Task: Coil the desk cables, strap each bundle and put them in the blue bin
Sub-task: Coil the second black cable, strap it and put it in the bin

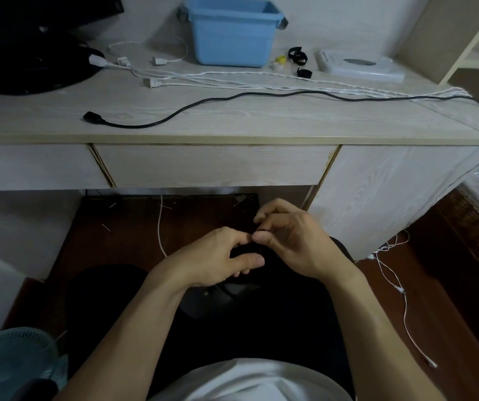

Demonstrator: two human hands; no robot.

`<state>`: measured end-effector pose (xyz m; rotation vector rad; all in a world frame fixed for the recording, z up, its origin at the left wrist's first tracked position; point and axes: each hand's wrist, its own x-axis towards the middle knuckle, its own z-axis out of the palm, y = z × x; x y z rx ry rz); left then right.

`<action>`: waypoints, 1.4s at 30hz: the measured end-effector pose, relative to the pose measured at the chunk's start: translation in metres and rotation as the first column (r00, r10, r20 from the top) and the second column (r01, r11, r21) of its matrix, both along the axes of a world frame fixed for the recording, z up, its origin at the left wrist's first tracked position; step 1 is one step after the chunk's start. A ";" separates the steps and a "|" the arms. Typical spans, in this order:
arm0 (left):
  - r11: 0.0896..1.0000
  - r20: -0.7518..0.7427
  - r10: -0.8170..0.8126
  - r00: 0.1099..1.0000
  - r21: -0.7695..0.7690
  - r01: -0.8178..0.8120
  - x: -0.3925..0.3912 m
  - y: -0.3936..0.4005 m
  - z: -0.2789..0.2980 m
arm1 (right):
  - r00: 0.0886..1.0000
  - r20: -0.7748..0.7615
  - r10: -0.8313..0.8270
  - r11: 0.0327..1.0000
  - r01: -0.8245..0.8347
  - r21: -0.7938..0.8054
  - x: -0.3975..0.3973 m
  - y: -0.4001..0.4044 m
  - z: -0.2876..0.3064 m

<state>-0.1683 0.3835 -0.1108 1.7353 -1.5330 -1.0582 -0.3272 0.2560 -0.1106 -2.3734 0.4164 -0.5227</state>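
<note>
Nearest, over the lap, the left hand (pixel 220 256) and right hand (pixel 287 241) are curling their fingers around a dark coiled cable bundle (pixel 242 250), barely visible, while farther off a long black cable (pixel 232 96) is lying on the pale wood-grain desk (pixel 232 123), with the light-blue plastic bin (pixel 232 30) farthest.

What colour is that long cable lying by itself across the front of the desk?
Black. The cable shows best in the head view, against the pale wood-grain desk.
</note>
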 end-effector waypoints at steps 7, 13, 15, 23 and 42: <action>0.991 0.067 0.121 0.990 -0.060 -0.118 -0.005 0.002 -0.003 | 1.000 -0.003 0.007 0.995 -0.006 0.095 0.000 0.002 -0.006; 0.936 -0.167 0.313 0.935 -0.110 -0.333 -0.014 0.007 -0.012 | 0.998 0.051 -0.031 0.992 0.024 0.123 0.000 0.003 -0.006; 0.899 -0.238 0.379 0.894 -0.133 -0.416 -0.020 0.009 -0.014 | 0.996 0.071 -0.057 0.986 0.045 0.159 -0.001 0.004 -0.008; 0.841 -0.239 0.422 0.874 -0.256 -0.476 -0.029 0.010 -0.015 | 0.983 0.173 -0.064 0.907 -0.015 0.422 -0.007 0.000 -0.006; 0.932 0.294 0.154 0.943 -0.359 -0.041 -0.011 0.000 0.000 | 0.954 0.249 -0.168 0.900 0.046 0.434 0.000 0.004 -0.018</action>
